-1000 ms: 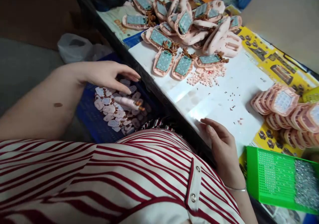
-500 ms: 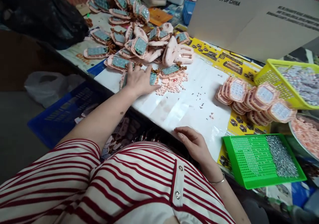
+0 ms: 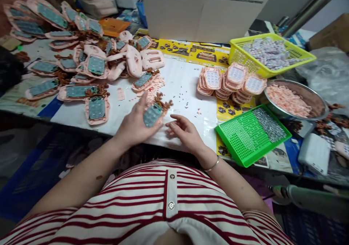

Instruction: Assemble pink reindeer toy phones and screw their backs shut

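Note:
My left hand [image 3: 133,127] is closed around the edge of a pink plastic casing with a blue-green circuit board [image 3: 153,115]. Brown wires [image 3: 163,102] stick out from the board's far end. To its right my right hand [image 3: 187,133] hovers near the table's front edge, fingers loosely bent and apart, with nothing visible in them. Just beyond the held casing lie small pink plastic pieces [image 3: 156,83] in a loose pile, with another boarded casing [image 3: 143,80] beside them. One more casing with a board [image 3: 96,109] rests left of my left hand.
Many boarded casings [image 3: 95,65] are heaped at the left. Stacked pink keypad covers [image 3: 212,78] stand at the right, by a yellow basket [image 3: 237,52], a green tray [image 3: 237,137] with screws, and a metal bowl [image 3: 323,108] of pink pieces. A large carton [image 3: 185,17] stands behind.
My left hand has come right and nearer, bringing a boarded casing from the heap's edge. My right hand has risen toward it. The camera view has turned to the right.

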{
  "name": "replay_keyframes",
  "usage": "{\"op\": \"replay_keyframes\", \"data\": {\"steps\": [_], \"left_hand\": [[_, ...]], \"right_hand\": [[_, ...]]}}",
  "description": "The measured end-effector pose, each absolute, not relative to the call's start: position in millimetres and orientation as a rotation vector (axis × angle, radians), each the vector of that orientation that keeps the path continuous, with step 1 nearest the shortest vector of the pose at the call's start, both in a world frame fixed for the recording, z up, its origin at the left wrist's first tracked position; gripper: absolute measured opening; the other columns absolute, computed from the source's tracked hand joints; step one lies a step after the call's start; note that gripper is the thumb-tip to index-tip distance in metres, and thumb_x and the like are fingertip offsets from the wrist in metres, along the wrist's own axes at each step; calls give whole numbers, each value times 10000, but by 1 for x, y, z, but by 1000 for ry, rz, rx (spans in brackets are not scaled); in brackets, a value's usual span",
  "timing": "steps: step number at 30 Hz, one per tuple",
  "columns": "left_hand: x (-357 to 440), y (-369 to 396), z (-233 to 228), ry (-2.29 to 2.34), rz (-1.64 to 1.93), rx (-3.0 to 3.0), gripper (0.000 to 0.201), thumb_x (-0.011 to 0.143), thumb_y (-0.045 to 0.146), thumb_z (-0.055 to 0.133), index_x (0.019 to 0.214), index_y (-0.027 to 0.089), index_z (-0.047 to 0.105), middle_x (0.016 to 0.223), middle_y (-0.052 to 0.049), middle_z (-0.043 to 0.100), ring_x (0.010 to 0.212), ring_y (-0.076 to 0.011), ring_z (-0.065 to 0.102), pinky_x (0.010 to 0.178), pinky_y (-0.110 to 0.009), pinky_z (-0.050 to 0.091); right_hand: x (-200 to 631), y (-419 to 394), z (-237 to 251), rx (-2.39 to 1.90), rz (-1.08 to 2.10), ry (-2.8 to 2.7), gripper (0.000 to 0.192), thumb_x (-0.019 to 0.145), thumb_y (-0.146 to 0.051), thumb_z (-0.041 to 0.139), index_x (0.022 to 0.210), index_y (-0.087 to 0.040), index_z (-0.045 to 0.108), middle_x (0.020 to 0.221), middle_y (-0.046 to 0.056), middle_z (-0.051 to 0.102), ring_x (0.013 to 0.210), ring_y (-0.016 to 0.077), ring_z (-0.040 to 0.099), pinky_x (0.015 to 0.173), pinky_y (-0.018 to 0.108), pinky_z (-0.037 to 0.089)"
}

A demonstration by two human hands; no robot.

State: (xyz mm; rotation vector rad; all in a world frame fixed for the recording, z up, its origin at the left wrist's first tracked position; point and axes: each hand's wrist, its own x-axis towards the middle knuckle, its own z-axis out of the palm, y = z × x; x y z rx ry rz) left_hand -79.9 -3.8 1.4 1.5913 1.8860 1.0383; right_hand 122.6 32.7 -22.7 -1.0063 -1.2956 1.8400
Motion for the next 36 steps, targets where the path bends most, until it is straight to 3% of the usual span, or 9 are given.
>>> {"op": "replay_keyframes", "data": {"steps": [3,6,10,13,16,19,25,29,36], "left_hand": [[-55,-10,-4,1635,1197,1437,1066,604,329,934,1549,259,447,1430,-130,589,1328,-340,578,1130,-409,450],[-53,-6,-7,1369,1292,1124,1108,561,255,961,1538,297,441,1361,-81,645,1251,-270,642,1041,-319,512],[-60,2,-8,973,1129,640,592,653,244,904,1203,174,694,1043,-101,771,821,-212,745,710,-259,598],[-61,3,-10,805,1084,394,357,720,208,825,1058,149,730,983,-126,789,715,-213,736,599,-273,598],[-61,3,-17,764,1087,252,412,775,222,761,1183,194,709,1176,-142,768,856,-291,770,628,-373,638],[-63,5,-24,692,1061,221,510,759,303,776,1251,191,698,1237,-156,747,978,-351,759,729,-443,654],[-56,-2,-32,553,1018,199,727,737,348,786,1437,289,599,1245,-128,750,1144,-426,702,861,-553,619],[-42,-14,-35,517,896,113,752,749,271,748,1475,214,561,1130,-164,777,1057,-389,741,822,-508,628],[-41,-24,-24,484,1047,253,833,669,399,811,1456,271,567,1526,-157,558,982,-304,747,779,-401,637]], "right_hand": [[119,38,-21,-991,1771,-1184,441,756,-541,809,1041,-253,636,802,-35,679,710,109,646,695,261,564],[120,38,-20,-994,1763,-1170,413,749,-552,808,950,-235,634,762,-47,664,647,93,609,654,253,536],[130,49,-4,-1025,1783,-1443,422,812,-622,709,893,-212,645,711,-28,652,606,105,581,614,276,507],[157,83,23,-1178,1308,-1876,356,917,-535,608,821,-198,672,738,27,677,677,145,598,669,326,508],[199,130,46,-1439,271,-1960,224,965,-306,524,964,-184,711,993,129,713,947,241,622,899,456,487],[238,169,51,-1645,-223,-2045,256,892,-131,479,962,-172,722,1099,196,676,1054,324,572,920,537,449],[256,186,37,-1696,-463,-2163,296,904,-88,426,944,-168,708,1103,213,666,1086,349,544,904,568,455],[244,163,46,-1682,-514,-2149,312,969,-116,387,1058,-162,683,1293,220,639,1182,365,543,982,588,432],[203,66,32,-1322,-528,-2398,278,996,-127,427,1109,-209,668,1370,164,654,1234,320,567,984,504,453]]}}
